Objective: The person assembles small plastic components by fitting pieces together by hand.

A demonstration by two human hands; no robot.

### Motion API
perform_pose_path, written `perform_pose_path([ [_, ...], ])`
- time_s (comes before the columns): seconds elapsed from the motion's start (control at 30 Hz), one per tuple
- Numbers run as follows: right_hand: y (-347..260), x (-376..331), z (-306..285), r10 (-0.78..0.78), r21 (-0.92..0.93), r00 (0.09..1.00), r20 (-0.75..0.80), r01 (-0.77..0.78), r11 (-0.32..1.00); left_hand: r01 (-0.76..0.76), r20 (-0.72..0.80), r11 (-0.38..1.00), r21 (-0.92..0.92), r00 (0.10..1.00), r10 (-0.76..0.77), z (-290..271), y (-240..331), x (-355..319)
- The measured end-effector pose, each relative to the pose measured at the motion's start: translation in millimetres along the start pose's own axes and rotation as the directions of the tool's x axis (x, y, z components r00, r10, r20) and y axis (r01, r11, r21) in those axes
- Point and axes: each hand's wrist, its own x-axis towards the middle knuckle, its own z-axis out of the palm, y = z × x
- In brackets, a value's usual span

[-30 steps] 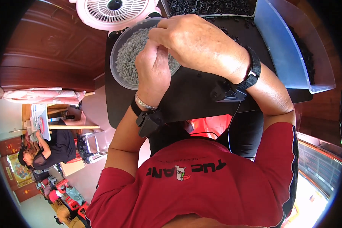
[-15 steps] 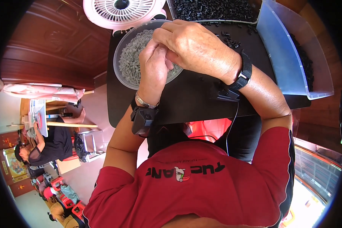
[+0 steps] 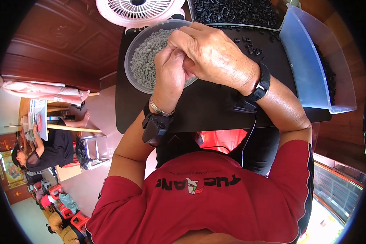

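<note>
My left hand [image 3: 170, 75] and my right hand [image 3: 215, 55] meet fingertip to fingertip over the right side of a round clear plastic bowl [image 3: 131, 77]. The bowl holds a heap of tiny grey coil-like pieces [image 3: 144, 61]. Both hands are closed in a pinch, the right one arching over the left. Whatever sits between the fingers is too small or too covered to make out. Small black plastic parts [image 3: 254, 49] lie scattered on the dark table [image 3: 215, 110], beyond my right wrist.
A pink fan [image 3: 138, 12] stands behind the bowl. At the back is a tray of black parts [image 3: 236, 14]; a translucent bin [image 3: 309, 61] stands at the right. A black device [image 3: 245, 106] with a white cable lies under my right forearm. Another person [image 3: 49, 142] sits far left.
My hands stay pinched together over the bowl, with the left fingers tucked slightly further under the right hand. The whole view has shifted a little.
</note>
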Motion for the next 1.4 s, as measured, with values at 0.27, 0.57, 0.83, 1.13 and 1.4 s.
perform_pose_path([
  [0.27, -2.1, 0.5, 2.4, 0.015, -0.005, 0.999, -0.034, -0.015, 1.000, -0.050, -0.030, 0.995, -0.081, 0.998, 0.048, -0.5, 0.1, 0.8],
  [0.57, 8.0, -0.8, 3.5, 0.007, -0.041, 0.999, -0.047, -0.009, 0.999, 0.019, -0.025, 0.999, -0.025, 1.000, -0.020, -0.6, -2.9, 4.9],
  [0.83, -1.4, -1.4, 2.5, -0.017, -0.098, 0.999, -0.037, 0.014, 0.995, -0.017, -0.065, 0.992, -0.125, 0.998, 0.008, 1.2, -8.9, 4.1],
  [1.13, 1.0, 1.8, -4.7, 0.010, -0.023, 0.997, -0.075, -0.012, 1.000, -0.102, -0.071, 0.987, -0.124, 0.993, 0.094, 1.7, 0.6, -3.0],
  [1.4, 7.4, -1.0, -3.3, -0.023, -0.207, 1.000, 0.014, 0.026, 0.978, -0.078, -0.033, 0.989, -0.129, 0.997, 0.074, 0.2, 3.1, -0.5],
])
